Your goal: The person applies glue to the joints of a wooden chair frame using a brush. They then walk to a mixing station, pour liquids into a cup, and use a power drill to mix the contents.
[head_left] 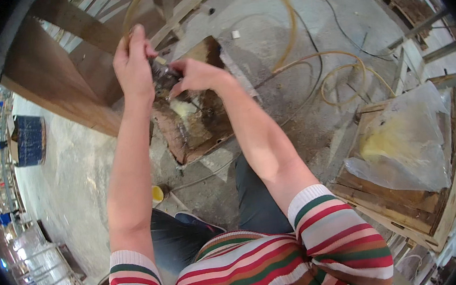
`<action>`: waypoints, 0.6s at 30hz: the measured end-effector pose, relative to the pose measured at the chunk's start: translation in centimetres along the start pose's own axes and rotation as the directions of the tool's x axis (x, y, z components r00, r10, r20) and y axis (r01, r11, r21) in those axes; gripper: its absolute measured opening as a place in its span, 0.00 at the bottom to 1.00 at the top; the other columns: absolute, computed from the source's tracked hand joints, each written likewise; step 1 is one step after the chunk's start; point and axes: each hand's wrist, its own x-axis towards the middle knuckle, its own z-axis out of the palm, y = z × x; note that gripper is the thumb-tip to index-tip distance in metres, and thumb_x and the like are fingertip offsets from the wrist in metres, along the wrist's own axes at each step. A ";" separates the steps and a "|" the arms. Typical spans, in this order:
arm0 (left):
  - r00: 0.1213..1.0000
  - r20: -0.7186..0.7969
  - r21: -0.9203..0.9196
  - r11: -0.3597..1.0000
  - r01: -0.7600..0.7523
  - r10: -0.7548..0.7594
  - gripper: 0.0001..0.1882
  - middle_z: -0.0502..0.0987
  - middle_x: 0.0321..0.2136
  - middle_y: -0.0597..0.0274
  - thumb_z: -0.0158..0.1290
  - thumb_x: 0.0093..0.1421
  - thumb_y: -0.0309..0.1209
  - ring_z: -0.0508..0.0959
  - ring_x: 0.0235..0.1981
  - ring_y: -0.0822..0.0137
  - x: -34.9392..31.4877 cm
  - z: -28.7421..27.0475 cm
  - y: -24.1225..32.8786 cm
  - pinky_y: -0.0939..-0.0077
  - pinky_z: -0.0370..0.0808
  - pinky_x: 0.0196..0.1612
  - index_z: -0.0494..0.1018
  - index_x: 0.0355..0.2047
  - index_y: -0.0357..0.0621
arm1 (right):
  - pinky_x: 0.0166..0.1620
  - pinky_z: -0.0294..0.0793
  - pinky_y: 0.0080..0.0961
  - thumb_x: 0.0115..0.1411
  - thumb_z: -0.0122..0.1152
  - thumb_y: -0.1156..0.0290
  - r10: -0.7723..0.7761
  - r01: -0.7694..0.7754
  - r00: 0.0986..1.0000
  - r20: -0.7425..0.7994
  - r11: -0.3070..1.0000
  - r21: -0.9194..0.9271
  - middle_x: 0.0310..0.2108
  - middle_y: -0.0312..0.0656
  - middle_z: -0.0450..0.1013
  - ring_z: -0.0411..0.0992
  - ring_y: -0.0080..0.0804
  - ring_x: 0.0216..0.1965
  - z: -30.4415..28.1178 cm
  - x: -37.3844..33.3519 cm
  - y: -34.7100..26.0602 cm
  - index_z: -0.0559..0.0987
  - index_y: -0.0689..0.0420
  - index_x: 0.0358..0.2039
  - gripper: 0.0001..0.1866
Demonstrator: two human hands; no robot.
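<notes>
A dark, grimy tool [163,76] with a light stub on top is held between my hands, ahead of me. My left hand [133,64] is closed at its upper end, where a yellowish hose [133,12] runs up from the fingers. On the tool's right side, my right hand [196,76] has its fingers curled round the body; the fingertips are partly hidden. Beneath both hands lies a worn, shallow cardboard box [181,153], stained dark and open at the top. Pale yellow matter [184,109] clings inside it.
A large wooden frame [51,76] stands close by on the left. Hoses [334,54] loop over the concrete floor to the right. Plastic sheeting [401,141] with yellow material covers a wooden crate [434,200]. A yellow cup [157,194] is near my feet; a blue bin [30,141] stands far left.
</notes>
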 end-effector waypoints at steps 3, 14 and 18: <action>0.998 -0.057 -0.081 0.997 0.002 -0.006 0.16 0.60 0.11 0.71 0.51 0.58 0.35 0.62 0.14 0.76 1.3 -0.3 -0.6 0.81 0.61 0.21 0.63 0.16 0.47 | 0.45 0.67 0.26 0.42 0.67 0.64 -0.022 0.019 0.998 -0.056 0.999 -0.044 0.36 0.47 0.74 0.71 0.34 0.38 -0.1 -0.6 -1.2 0.72 0.64 0.43 0.28; 0.951 0.111 -0.094 0.956 -0.279 0.289 0.18 0.59 0.08 0.72 0.46 0.62 0.34 0.57 0.09 0.79 3.8 0.5 1.7 0.82 0.56 0.14 0.62 0.14 0.44 | 0.41 0.72 0.29 0.48 0.64 0.53 -0.497 0.177 0.718 0.486 0.807 0.564 0.39 0.56 0.72 0.74 0.38 0.37 -5.3 -12.5 -15.6 0.70 0.71 0.42 0.33; 0.956 -0.175 -0.127 0.958 -0.258 0.234 0.22 0.58 0.07 0.71 0.45 0.62 0.37 0.58 0.08 0.77 6.6 0.0 1.6 0.80 0.58 0.14 0.59 0.12 0.46 | 0.42 0.72 0.28 0.56 0.55 0.60 -0.698 0.164 0.712 0.077 0.272 0.948 0.42 0.51 0.70 0.73 0.35 0.38 0.4 -10.4 -16.8 0.63 0.65 0.52 0.29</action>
